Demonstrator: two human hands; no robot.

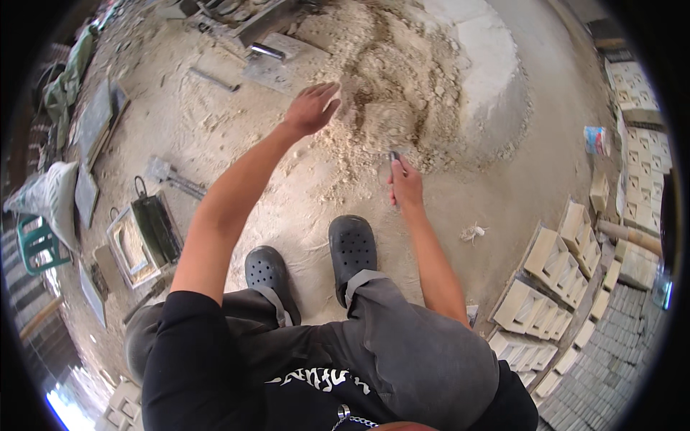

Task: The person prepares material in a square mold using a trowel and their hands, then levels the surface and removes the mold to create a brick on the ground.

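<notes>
A heap of crumbly, damp sand-coloured mix (410, 79) lies on the floor ahead of me. My right hand (407, 184) is closed around the handle of a small trowel (393, 156) at the heap's near edge. Loose mix hides the trowel's blade. My left hand (312, 110) is held out at the left side of the heap, with fingers extended and the thumb apart. Nothing is in it, and whether it touches the mix I cannot tell. Beyond it lies a flat metal plate (291, 66) with a shiny cylindrical handle (267, 51).
A metal rod (214, 79) and a flat-bladed tool (159, 171) lie to the left. Nearer are a mould box (115, 231) with mix inside and a dark green metal piece (152, 228). Cast hollow blocks (550, 262) stand in rows at right, with a small bucket (595, 140) beyond.
</notes>
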